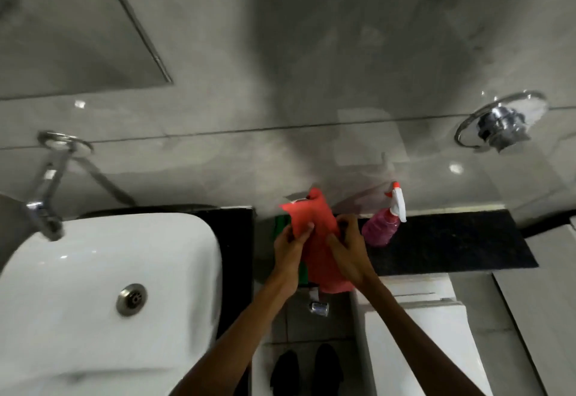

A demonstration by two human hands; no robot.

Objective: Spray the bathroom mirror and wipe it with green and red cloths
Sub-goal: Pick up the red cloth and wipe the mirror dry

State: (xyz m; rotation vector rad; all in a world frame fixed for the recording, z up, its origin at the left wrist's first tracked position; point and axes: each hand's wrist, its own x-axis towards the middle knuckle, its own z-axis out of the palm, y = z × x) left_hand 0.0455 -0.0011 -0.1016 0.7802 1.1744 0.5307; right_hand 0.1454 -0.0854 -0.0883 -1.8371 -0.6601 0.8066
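- Two hands meet over the dark bench [452,239], both gripping the red cloth [314,239]: the left hand [288,250] pinches its upper left part with the thumb on top, and the right hand [349,249] closes on its right edge.
- Held between them, the red cloth hangs lengthwise, its top corner raised toward the wall and its lower end drooping past the bench's front edge.
- Underneath it, slivers of the green cloth [282,224] show, lying on the bench just right of the white sink [109,271].
- Just right of the hands stands the spray bottle [385,224], pink liquid inside, white trigger head with an orange tip, close to the right hand but not touching it.
- Up at the left, a corner of the mirror [78,27] shows on the grey tiled wall, well apart from the hands; whether it is wet I cannot tell.
- My reading: this is the cloth-handling step, the red one being folded or gathered up, either ready for wiping or being put away.
- If wiping comes next, it calls for bunching the cloth into one hand, lifting it up and left past the tap [43,202], and pressing it flat on the glass.
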